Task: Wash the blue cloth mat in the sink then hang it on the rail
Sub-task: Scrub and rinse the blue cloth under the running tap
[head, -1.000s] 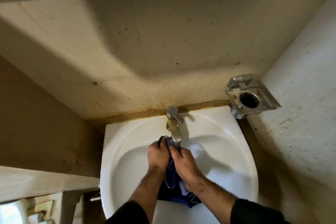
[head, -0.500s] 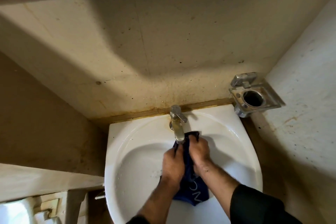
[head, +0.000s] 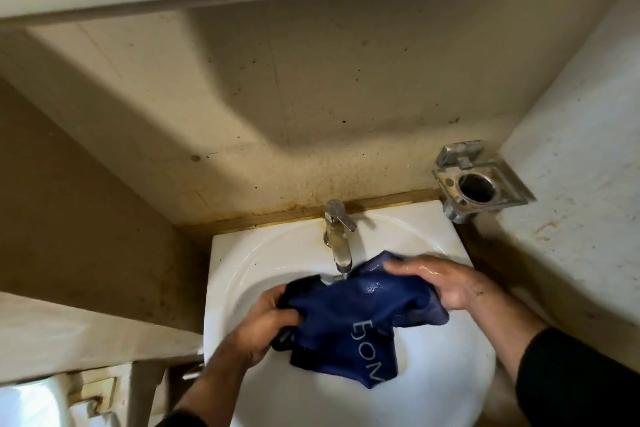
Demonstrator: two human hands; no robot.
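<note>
Under the steel tap, my left hand and right hand grip the wet blue cloth mat, stretched left-to-right between them.

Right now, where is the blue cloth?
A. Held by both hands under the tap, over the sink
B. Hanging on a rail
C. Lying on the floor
A: the left hand and right hand hold the blue cloth under the tap, over the sink.

The sink ran off the bottom edge, its drain lay hidden under the blue cloth mat, and the mat's pale lettering was only partly legible.
</note>
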